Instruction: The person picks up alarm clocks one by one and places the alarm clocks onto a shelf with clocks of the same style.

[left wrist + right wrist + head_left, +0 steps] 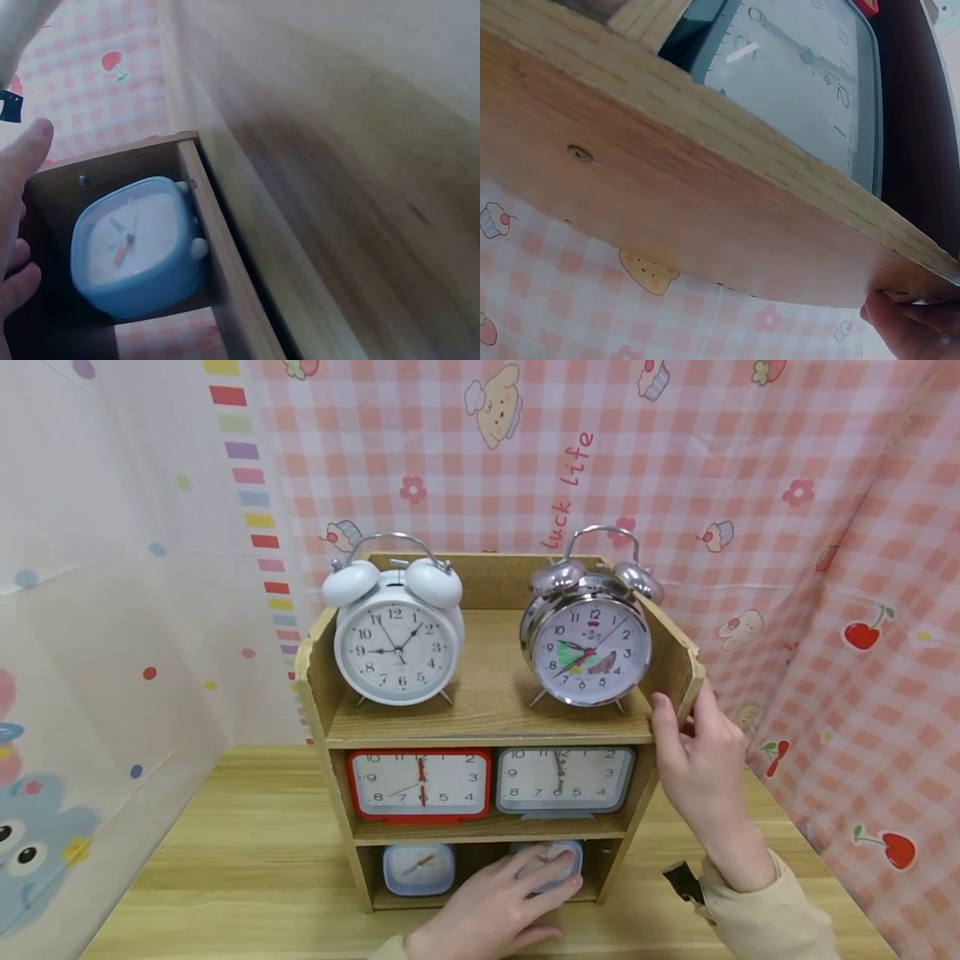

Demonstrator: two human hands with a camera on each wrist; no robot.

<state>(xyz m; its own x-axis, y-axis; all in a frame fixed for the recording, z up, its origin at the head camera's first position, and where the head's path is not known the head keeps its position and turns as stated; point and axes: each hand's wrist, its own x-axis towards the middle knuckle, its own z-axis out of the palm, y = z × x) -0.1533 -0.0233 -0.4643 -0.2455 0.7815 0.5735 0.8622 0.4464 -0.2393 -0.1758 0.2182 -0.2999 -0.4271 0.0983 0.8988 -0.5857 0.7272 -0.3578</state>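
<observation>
A small wooden shelf unit has three levels holding alarm clocks. My right hand grips its right side panel near the top, thumb at the front edge and fingers round the outside. In the right wrist view, fingers press against that panel. My left hand reaches in front of the bottom level, fingers spread loosely. In the head view it overlaps the right-hand small light-blue clock. The left wrist view shows that clock standing in its compartment, with the fingertips beside it and a gap between.
On top stand a white twin-bell clock and a silver twin-bell clock. The middle level holds a red clock and a grey clock. Another small blue clock sits bottom left. Patterned cloth hangs behind the wooden table.
</observation>
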